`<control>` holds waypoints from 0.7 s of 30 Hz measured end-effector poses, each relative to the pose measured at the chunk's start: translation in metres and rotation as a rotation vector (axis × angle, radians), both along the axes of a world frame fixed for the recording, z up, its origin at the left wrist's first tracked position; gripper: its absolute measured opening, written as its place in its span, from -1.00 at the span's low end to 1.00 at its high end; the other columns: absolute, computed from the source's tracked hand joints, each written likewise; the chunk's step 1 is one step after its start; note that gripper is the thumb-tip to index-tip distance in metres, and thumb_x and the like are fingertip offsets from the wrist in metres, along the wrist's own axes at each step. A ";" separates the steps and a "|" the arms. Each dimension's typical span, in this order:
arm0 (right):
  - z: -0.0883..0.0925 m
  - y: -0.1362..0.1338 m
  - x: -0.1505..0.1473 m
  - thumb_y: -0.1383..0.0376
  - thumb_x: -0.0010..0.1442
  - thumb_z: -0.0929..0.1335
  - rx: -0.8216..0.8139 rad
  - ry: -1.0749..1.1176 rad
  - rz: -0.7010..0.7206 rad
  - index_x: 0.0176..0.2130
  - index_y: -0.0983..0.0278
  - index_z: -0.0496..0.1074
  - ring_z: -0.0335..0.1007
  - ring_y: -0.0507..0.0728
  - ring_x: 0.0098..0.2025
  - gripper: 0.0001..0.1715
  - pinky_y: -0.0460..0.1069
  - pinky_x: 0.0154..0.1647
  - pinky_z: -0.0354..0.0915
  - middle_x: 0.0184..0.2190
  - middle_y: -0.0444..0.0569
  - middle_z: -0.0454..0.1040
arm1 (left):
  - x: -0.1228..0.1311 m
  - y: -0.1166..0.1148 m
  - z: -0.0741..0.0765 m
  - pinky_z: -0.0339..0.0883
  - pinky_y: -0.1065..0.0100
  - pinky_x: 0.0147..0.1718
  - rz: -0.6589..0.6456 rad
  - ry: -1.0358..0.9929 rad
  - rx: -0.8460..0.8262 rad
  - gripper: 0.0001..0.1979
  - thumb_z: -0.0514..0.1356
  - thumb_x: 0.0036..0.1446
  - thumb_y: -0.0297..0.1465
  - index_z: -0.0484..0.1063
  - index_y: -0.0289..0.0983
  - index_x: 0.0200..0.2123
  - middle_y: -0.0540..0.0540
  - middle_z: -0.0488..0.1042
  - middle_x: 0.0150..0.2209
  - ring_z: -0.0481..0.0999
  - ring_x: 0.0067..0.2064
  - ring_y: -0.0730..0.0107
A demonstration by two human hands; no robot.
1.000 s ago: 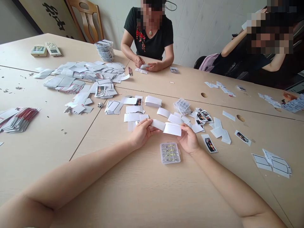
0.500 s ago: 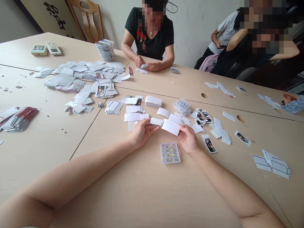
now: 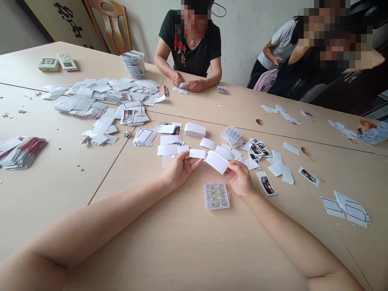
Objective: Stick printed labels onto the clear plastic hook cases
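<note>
My left hand (image 3: 180, 169) pinches a small white paper slip (image 3: 197, 154) between thumb and fingers, just above the table. A larger blank white card (image 3: 216, 162) is gripped at its right end by my right hand (image 3: 241, 178). The slip and the card lie almost end to end, their near ends close together. Below them on the table sits a closed clear plastic case (image 3: 217, 196) with several fishing hooks tied with yellow-green line. Behind my hands are loose white slips (image 3: 169, 149), a stack of white cards (image 3: 195, 129) and stacked clear cases (image 3: 232, 135).
Printed labels (image 3: 266, 184) and black-bordered cards (image 3: 345, 208) lie to the right. A wide heap of paper cards (image 3: 106, 91) spreads at the left, near a tall stack of packs (image 3: 133, 64). Across the table a person (image 3: 189, 48) handles small packs; other people are at the right.
The card in my right hand has tilted slightly, and the slip in my left hand now shows flatter. At the back right, the people have shifted. The case stays put.
</note>
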State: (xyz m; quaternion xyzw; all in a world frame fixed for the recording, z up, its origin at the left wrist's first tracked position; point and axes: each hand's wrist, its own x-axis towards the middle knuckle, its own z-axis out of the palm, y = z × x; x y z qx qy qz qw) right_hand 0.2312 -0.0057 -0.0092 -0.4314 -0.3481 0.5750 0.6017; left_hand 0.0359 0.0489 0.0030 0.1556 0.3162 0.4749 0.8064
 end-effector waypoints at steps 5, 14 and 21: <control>-0.003 0.002 0.002 0.25 -0.04 0.40 0.014 -0.004 -0.032 -0.55 0.23 0.39 0.31 0.03 -0.44 -0.86 -0.05 -0.44 0.27 -0.54 -0.15 0.39 | -0.002 0.000 -0.001 0.49 0.33 -0.12 -0.030 0.003 0.013 -0.92 0.06 0.19 -0.47 0.34 -0.33 -0.29 -0.14 0.55 -0.25 0.58 -0.23 0.39; -0.003 0.004 -0.005 0.13 0.04 0.41 -0.023 -0.185 -0.017 -0.50 0.28 0.39 0.27 -0.01 -0.55 -0.72 -0.09 -0.51 0.20 -0.58 -0.14 0.40 | -0.001 -0.011 0.006 0.48 0.26 -0.15 -0.076 0.071 0.142 -0.89 0.09 0.18 -0.46 0.28 -0.32 -0.41 -0.04 0.46 -0.39 0.54 -0.27 0.41; -0.011 0.006 -0.010 0.13 0.02 0.44 0.014 -0.286 -0.101 -0.48 0.28 0.33 0.24 -0.03 -0.55 -0.69 -0.09 -0.47 0.19 -0.60 -0.19 0.36 | 0.000 -0.032 0.005 0.38 0.18 0.04 -0.115 0.333 0.499 -0.77 0.10 0.20 -0.26 0.20 -0.28 -0.41 0.05 0.34 -0.36 0.42 -0.15 0.46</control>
